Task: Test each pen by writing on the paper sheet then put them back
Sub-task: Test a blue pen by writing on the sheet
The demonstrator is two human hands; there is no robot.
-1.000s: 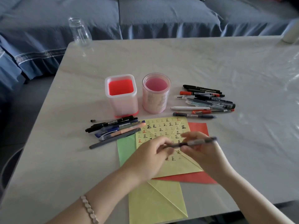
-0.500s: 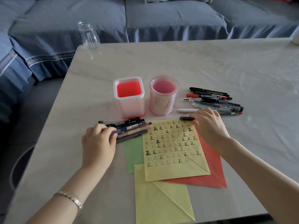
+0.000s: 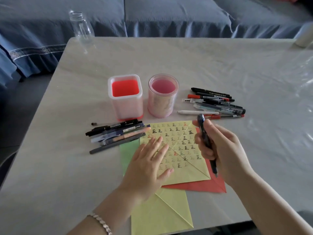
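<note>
meanwhile the left hand (image 3: 149, 165) lies flat with fingers spread on the yellow sheet (image 3: 186, 172) of marks, while the right hand (image 3: 221, 155) curls round a dark pen (image 3: 207, 141), tip seemingly just above the sheet's right edge, beside the pen pile (image 3: 218, 103).

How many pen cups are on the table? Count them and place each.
2. The square translucent cup with red base stands left; the round pink plastic cup stands right beside it. None seems hidden.
</note>
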